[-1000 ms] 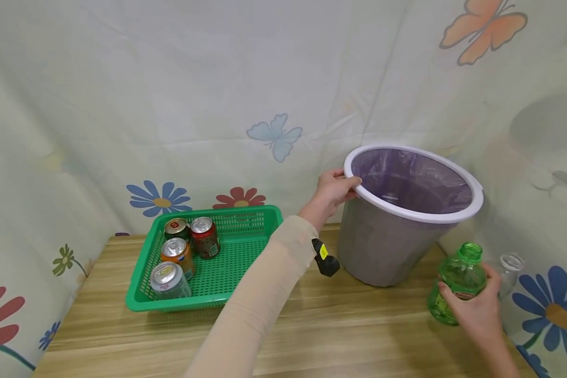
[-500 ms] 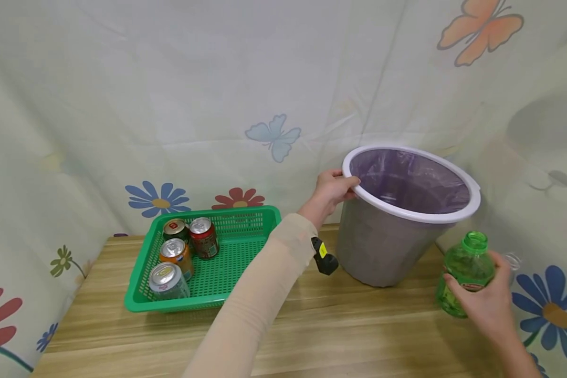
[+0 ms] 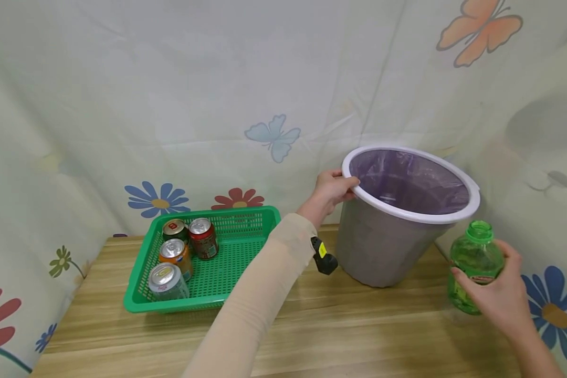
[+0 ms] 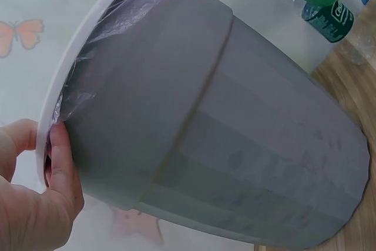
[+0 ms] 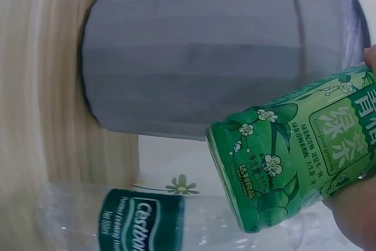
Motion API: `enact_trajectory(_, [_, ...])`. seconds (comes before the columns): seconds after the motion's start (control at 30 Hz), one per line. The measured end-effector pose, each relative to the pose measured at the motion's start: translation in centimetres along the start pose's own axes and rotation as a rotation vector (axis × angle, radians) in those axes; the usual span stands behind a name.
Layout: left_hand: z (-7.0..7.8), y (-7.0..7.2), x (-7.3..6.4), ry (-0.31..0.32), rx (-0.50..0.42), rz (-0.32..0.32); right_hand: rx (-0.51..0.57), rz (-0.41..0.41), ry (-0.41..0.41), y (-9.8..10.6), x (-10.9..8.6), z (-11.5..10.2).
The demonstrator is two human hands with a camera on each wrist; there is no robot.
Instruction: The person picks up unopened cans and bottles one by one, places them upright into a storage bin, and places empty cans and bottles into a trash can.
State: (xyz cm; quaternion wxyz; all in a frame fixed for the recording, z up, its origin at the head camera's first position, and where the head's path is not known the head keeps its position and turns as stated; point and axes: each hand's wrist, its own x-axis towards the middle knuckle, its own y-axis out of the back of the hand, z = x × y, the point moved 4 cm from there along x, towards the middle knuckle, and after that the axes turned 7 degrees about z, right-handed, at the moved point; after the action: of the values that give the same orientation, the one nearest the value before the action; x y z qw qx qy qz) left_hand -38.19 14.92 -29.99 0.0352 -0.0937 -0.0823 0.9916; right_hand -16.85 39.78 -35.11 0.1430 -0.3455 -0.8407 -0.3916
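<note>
My left hand (image 3: 332, 191) pinches the white rim of a grey trash bin (image 3: 382, 241), thumb over the rim and fingers under it. A purple plastic bag (image 3: 406, 176) lines the bin. In the left wrist view the left hand (image 4: 44, 189) grips that rim from the side. Right of the bin, my right hand (image 3: 503, 289) holds a green plastic bottle (image 3: 474, 262) upright, uncapped, thumb on one side and fingers round the other. The right wrist view shows the green bottle's (image 5: 305, 145) label close up, with the grey bin behind it.
A clear water bottle with a dark green label (image 5: 141, 218) stands beside the bin, hidden behind the right hand in the head view. On the left, a green plastic basket (image 3: 238, 212) holds several drink cans (image 3: 203, 239). Everything stands on a wooden table (image 3: 354, 336) against patterned cloth.
The right hand has lifted the green bottle and moved it up and to the right, now covering the clear bottle in the head view. The left hand stays on the bin rim.
</note>
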Motion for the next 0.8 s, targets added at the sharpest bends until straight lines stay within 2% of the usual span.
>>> enact_trajectory(0.3, [0.0,0.1,-0.2,0.006,-0.005,-0.002,-0.007,0.031,0.099,1.1,0.9,-1.2])
enact_trajectory(0.57, [-0.1,0.1,0.0,0.008,-0.023,0.008,0.011,-0.003,0.133,1.6,1.7,-2.2])
enact_trajectory(0.8, [-0.1,0.1,0.0,0.014,-0.026,0.009,0.050,-0.059,0.206,1.9,2.7,-3.6])
